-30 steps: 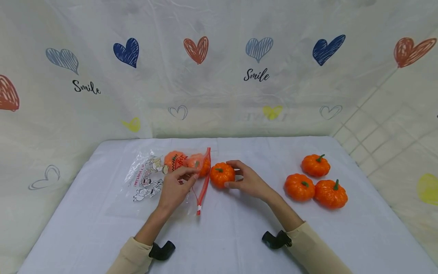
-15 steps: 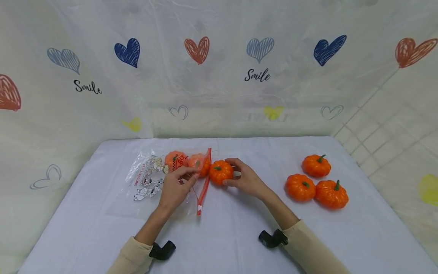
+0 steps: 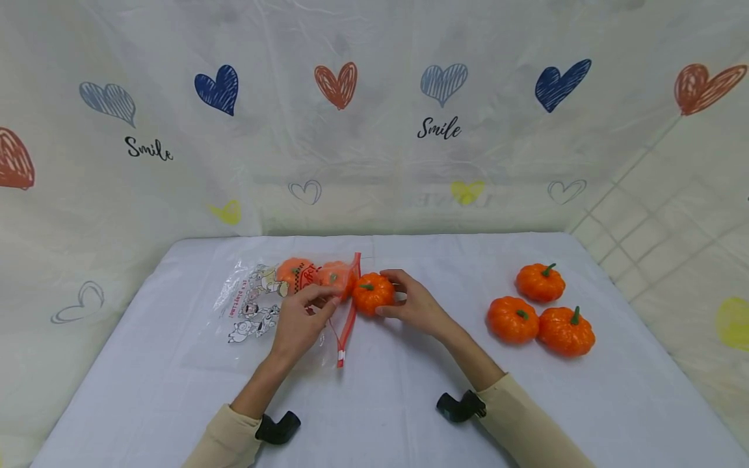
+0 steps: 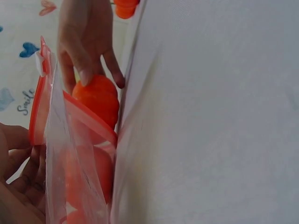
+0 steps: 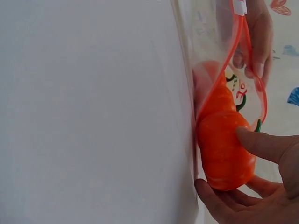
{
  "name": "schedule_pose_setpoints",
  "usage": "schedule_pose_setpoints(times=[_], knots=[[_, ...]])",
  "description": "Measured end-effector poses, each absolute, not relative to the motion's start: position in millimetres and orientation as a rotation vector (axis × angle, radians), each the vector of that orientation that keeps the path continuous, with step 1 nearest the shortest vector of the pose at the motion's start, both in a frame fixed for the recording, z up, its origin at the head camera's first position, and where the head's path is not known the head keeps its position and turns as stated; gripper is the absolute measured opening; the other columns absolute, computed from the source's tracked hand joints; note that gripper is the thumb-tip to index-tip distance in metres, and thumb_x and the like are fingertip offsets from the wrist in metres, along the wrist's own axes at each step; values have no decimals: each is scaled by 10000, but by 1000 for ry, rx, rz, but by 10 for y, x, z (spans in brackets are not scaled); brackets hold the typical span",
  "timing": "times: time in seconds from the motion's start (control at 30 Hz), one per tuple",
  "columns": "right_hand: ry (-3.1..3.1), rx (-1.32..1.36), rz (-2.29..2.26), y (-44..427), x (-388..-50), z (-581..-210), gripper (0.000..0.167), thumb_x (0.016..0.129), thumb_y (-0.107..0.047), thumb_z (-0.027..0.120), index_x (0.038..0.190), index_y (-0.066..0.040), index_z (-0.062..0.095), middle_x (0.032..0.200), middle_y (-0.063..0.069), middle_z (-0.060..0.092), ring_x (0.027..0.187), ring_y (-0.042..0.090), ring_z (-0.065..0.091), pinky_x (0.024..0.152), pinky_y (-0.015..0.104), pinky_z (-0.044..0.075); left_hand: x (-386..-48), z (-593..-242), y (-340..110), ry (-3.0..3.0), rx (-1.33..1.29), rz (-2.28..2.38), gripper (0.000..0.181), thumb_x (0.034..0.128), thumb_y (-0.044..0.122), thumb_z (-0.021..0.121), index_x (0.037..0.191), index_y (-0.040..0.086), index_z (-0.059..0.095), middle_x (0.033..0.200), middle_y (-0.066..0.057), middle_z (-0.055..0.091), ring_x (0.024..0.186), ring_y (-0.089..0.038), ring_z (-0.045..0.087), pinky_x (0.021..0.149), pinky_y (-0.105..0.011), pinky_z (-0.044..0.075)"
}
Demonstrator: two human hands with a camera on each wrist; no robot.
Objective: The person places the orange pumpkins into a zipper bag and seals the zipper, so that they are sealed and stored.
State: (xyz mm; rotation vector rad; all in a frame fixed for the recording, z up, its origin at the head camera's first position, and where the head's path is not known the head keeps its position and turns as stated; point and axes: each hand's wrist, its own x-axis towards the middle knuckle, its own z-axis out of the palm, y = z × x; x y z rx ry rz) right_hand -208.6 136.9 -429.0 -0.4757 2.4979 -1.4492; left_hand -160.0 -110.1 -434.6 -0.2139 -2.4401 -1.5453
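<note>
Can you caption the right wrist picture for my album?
Right hand holds an orange pumpkin at the mouth of a bag.

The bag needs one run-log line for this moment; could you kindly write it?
left hand: pinches bag rim; right hand: holds pumpkin at bag mouth; inside bag: two pumpkins; table, right: three pumpkins

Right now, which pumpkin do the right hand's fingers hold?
The pumpkin at the mouth of the bag; two others lie inside, three more sit farther right.
</note>
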Motion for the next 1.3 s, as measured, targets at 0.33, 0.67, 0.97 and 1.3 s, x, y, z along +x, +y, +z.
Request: schedule_pose_setpoints(times=[0.33,0.67,0.97,1.3], knots=[[2530,-450,-1439,1319,-2104,-4298,701,896,-136,810,1506,-78,470,1557,149,520,1380,388,557,1091,501,530,-1602,-4348,-1105,-2441,-213,-1541,179,957,181,760,1130,166,802,990,-45,762,904,-184,621,733,-189,506],[2572,-438,-1408,1278,-2124,-4319,703,883,-157,830,1508,-143,509,1541,123,520,1375,370,567,1081,507,538,-1601,-4335,-1106,-2432,-216,-1553,175,957,187,760,1126,179,805,989,-39,762,896,-188,623,727,-190,504],[2575,-436,-1415,1237,-2126,-4310,714,869,-164,846,1507,-144,526,1496,150,547,1275,349,613,979,442,603,-1602,-4338,-1105,-2432,-232,-1542,176,964,191,750,1131,177,802,989,-33,752,901,-162,613,734,-189,506],[2578,-364,-1415,1202,-2141,-4295,695,884,-185,829,1477,-60,488,1489,139,569,1337,333,591,1080,491,541,-1594,-4325,-1101,-2431,-224,-1562,176,969,202,746,1135,188,801,1002,-22,753,918,-168,618,743,-189,513]])
